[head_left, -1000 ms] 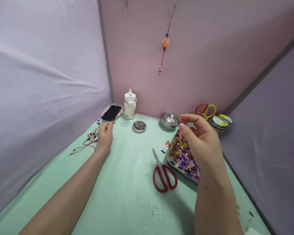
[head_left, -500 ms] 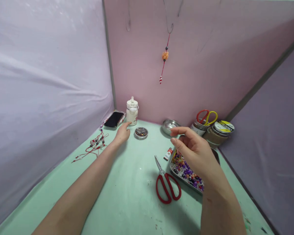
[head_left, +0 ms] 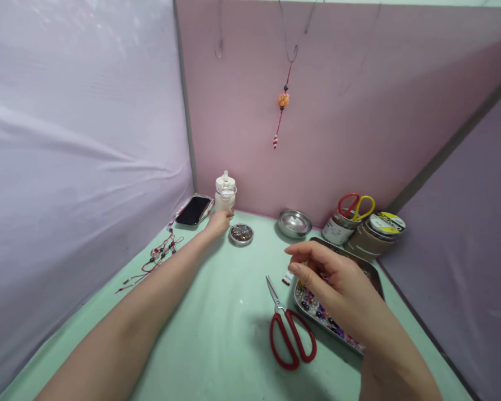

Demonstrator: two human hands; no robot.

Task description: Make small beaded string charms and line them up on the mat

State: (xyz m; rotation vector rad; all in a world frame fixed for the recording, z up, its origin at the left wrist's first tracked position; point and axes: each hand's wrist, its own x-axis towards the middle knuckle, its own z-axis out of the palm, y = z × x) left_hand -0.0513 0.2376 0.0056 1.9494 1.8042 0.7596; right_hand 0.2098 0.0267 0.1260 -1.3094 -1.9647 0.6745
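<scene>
My left hand point(head_left: 219, 224) reaches far forward to the foot of a white bottle point(head_left: 224, 196) with a spouted lid. Its fingertips overlap the lower front of the bottle; whether they grip it I cannot make out. Just right of that hand lies a round clear case point(head_left: 241, 234) with dark, glittery contents. My right hand point(head_left: 332, 281) hovers over a metal tray point(head_left: 378, 278) of mixed beads, thumb and fingers apart and nothing between them. Red-handled scissors point(head_left: 288, 328) lie on the table left of the tray, blades pointing away.
A phone point(head_left: 194, 211) and red beaded cords point(head_left: 161, 253) lie at left. At the back stand a metal bowl point(head_left: 294, 224), a jar point(head_left: 337, 229) holding scissors, and a lidded jar point(head_left: 369, 239). A beaded string point(head_left: 283, 100) hangs from a hook. A small packet point(head_left: 288, 278) lies beside the tray.
My left hand has moved slightly forward and right, its index finger no longer plainly stretched out. My right hand has shifted a little lower in view. The whole view has tilted slightly up.
</scene>
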